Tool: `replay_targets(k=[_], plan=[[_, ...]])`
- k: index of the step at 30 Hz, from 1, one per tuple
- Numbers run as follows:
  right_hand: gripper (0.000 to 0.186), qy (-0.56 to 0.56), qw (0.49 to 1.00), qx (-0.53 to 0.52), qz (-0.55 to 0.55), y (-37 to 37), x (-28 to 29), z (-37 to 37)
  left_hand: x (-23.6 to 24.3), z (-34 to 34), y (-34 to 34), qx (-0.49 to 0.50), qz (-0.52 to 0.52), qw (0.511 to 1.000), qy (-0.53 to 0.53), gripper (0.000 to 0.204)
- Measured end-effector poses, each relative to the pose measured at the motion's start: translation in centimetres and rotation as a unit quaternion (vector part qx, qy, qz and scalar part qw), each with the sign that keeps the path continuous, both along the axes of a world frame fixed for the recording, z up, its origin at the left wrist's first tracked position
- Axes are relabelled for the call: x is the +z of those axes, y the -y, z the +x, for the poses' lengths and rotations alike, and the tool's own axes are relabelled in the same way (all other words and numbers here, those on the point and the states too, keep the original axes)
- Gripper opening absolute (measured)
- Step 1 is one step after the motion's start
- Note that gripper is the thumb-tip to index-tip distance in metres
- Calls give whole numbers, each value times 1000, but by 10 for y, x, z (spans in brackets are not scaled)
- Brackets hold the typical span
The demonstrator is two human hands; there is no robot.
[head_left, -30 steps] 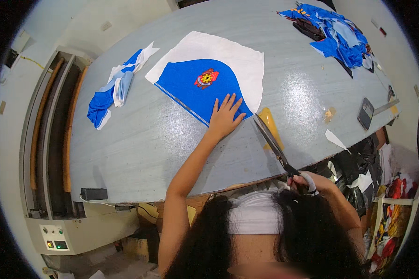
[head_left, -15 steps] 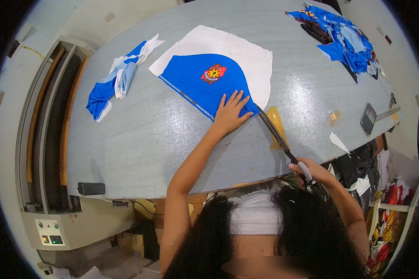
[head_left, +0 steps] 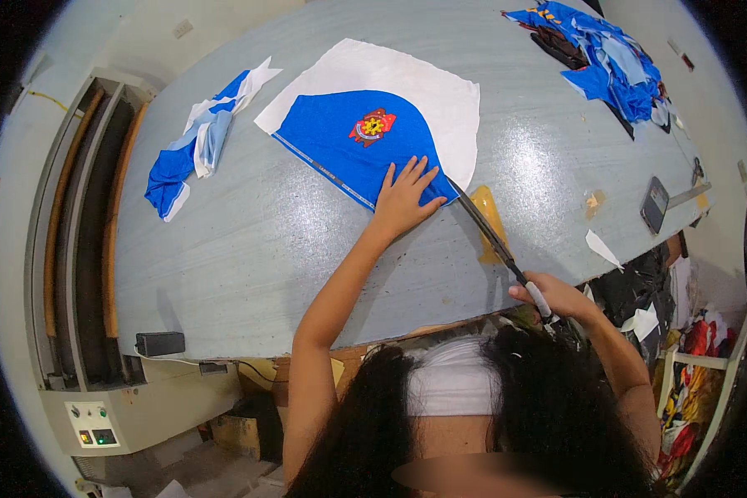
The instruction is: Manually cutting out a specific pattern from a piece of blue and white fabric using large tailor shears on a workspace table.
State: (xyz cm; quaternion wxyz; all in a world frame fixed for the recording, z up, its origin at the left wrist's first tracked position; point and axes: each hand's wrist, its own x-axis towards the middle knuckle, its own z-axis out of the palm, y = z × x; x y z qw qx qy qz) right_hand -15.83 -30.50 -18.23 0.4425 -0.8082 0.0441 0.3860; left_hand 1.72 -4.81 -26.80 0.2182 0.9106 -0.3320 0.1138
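A blue fabric piece (head_left: 324, 124) with a red and yellow emblem and a printed band along its lower-left edge lies on the table, with white fabric (head_left: 452, 108) showing beyond its curved side. My left hand (head_left: 402, 201) rests flat on its near right part, fingers spread. Long dark scissors (head_left: 491, 236) with a pale wrapped handle are in my right hand (head_left: 558, 295), fingers closed around the handle. Their blades reach the blue piece's right corner, where blue meets white. How far apart the blades are is hard to see.
The grey table (head_left: 224, 274) carries blue and white scraps (head_left: 192, 145) at left, a bigger fabric pile (head_left: 614, 62) at far right, a yellow translucent piece (head_left: 490, 212), a phone-like device (head_left: 656, 205) and a black box (head_left: 159, 343). A large machine (head_left: 66, 249) stands along the left side.
The scissors' tips have advanced slightly up along the blue piece's right edge. My left hand stays pressed on the fabric. The whole view has shifted a little.
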Motion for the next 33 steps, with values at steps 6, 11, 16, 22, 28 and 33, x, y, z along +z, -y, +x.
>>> replay_targets(k=[6,11,16,22,28,33], plan=[[63,26,999,6,-36,0,-3,0,2,-1,0,1,26,1000,-18,60],[63,31,999,0,-36,2,-6,-2,-2,1,-1,-2,4,1000,-1,59],[62,63,995,12,-77,0,-7,-2,-3,0,0,2,12,1000,3,58],[59,103,992,9,-75,-4,-9,-6,0,-1,-1,0,8,1000,-6,58],[58,92,990,45,-99,-5,-12,-10,0,-1,0,3,0,1000,-16,64],[65,1,998,25,-64,-18,6,-4,0,-3,0,51,25,998,-5,75]])
